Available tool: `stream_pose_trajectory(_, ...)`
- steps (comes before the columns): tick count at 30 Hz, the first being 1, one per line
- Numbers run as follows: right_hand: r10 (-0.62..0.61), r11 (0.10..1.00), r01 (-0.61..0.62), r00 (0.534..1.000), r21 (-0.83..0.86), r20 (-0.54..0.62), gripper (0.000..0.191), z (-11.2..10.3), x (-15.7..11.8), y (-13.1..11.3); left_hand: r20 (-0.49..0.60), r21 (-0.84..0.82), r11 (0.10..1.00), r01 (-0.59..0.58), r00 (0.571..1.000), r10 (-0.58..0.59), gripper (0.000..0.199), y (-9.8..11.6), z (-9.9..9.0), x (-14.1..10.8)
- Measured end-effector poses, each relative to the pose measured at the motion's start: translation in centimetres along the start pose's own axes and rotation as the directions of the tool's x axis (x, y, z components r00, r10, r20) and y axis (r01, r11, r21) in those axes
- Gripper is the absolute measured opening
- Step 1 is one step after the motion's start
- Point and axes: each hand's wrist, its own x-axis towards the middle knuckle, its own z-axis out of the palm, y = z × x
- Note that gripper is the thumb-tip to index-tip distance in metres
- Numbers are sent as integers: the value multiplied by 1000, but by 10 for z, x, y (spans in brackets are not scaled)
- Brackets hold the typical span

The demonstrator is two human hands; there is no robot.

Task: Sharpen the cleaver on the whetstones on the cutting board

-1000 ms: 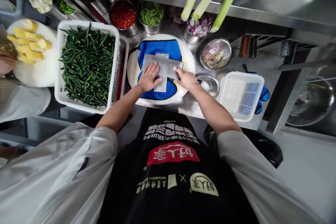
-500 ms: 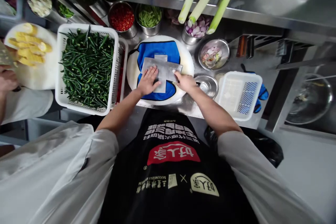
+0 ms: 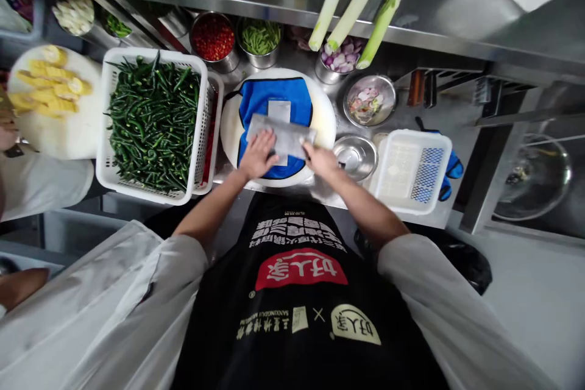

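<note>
Holds cleaver (image 3: pixel 292 139) across pale slab (image 3: pixel 279 112), on blue cloth (image 3: pixel 301 97) atop round white board (image 3: pixel 324 116); grips handle end with right hand (image 3: pixel 321 160); rests left hand (image 3: pixel 258 155), palm down and spread, on blade (image 3: pixel 284 134); has steel bowl (image 3: pixel 355 157) near right hand, basket (image 3: pixel 202 116) of green chillies (image 3: pixel 153 122) left of board.

The cleaver (image 3: pixel 290 139) — broad, grey, laid flat — stretches from under the left fingers (image 3: pixel 264 141) to the right fingers (image 3: pixel 311 152). The stone (image 3: pixel 278 111), a pale oblong, runs crosswise beneath, its far end showing beyond the left fingers.
</note>
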Motion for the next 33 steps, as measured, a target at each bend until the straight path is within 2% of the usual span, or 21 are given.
stream_pose_trajectory(2, -20, 999, 15, 987, 33, 157, 73, 33, -43, -5, 80, -11, 999, -40, 996, 41, 78, 27, 17, -48)
stream_pose_trajectory(4, -48, 998, 36, 976, 61, 214, 68, 54, -67, -5, 88, -5, 1000, -18, 996, 18, 76, 45, 30, -77)
stream_pose_trajectory(5, -43, 998, 33, 979, 55, 201, 67, 54, -65, -4, 72, -3, 1000, -11, 997, 11, 76, 46, 30, -76)
stream_pose_trajectory(6, -28, 999, 22, 987, 38, 158, 67, 47, -54, -1, 48, -1, 1000, 1, 999, -1, 76, 40, 26, -64)
stream_pose_trajectory(9, -5, 1000, 4, 1000, -10, -20, 72, 5, 4, 6, -11, -9, 1000, 20, 1000, -20, 78, 4, -1, 3)
stream_pose_trajectory(10, -11, 1000, 10, 998, -13, -66, 73, -6, 17, 6, -17, -8, 1000, 24, 1000, -24, 79, -5, -7, 19)
stream_pose_trajectory(11, -15, 1000, 14, 996, -13, -86, 73, -10, 20, 5, -17, -6, 1000, 25, 1000, -26, 80, -8, -10, 24)
stream_pose_trajectory(12, -12, 1000, 11, 997, -11, -70, 73, -6, 14, 3, -6, -5, 1000, 18, 1000, -18, 81, -5, -9, 19)
stream_pose_trajectory(13, -4, 1000, 4, 1000, -5, -24, 73, 4, -1, 0, 13, -5, 1000, 8, 1000, -8, 81, 3, -3, 3)
stream_pose_trajectory(15, 6, 1000, -8, 992, 15, 129, 71, 34, -42, -5, 61, -15, 1000, -18, 998, 19, 80, 30, 15, -44)
stream_pose_trajectory(17, -19, 999, 9, 980, 50, 200, 68, 55, -68, -6, 57, -17, 1000, 10, 998, -9, 76, 50, 29, -75)
stream_pose_trajectory(18, -21, 999, 11, 982, 52, 190, 67, 56, -68, -4, 50, -19, 1000, 13, 999, -12, 76, 52, 30, -76)
stream_pose_trajectory(19, -14, 999, 8, 989, 43, 150, 67, 50, -58, -2, 34, -21, 1000, 22, 999, -21, 76, 47, 26, -67)
stream_pose_trajectory(22, 6, 1000, -6, 1000, 4, -18, 73, 11, -2, 4, -11, -27, 999, 47, 999, -48, 78, 13, 1, -4)
stream_pose_trajectory(24, 7, 1000, -7, 998, -2, -69, 74, -4, 15, 3, -25, -31, 998, 57, 998, -58, 78, 1, -9, 17)
stream_pose_trajectory(26, 10, 1000, -10, 1000, -2, -3, 72, 6, -4, 0, -3, -39, 998, 44, 999, -44, 78, 12, -2, -1)
stream_pose_trajectory(28, -1, 1000, -1, 990, 13, 138, 69, 30, -40, -4, 46, -49, 998, 25, 999, -23, 76, 37, 15, -40)
stream_pose_trajectory(30, -30, 999, 21, 979, 44, 202, 65, 45, -63, -4, 63, -45, 998, 50, 997, -47, 74, 54, 27, -66)
stream_pose_trajectory(31, -31, 999, 23, 982, 46, 187, 64, 44, -61, -3, 62, -41, 998, 53, 997, -50, 75, 54, 27, -65)
stream_pose_trajectory(33, -11, 1000, 10, 997, 23, 83, 65, 26, -35, -2, 38, -31, 997, 74, 997, -73, 76, 37, 14, -39)
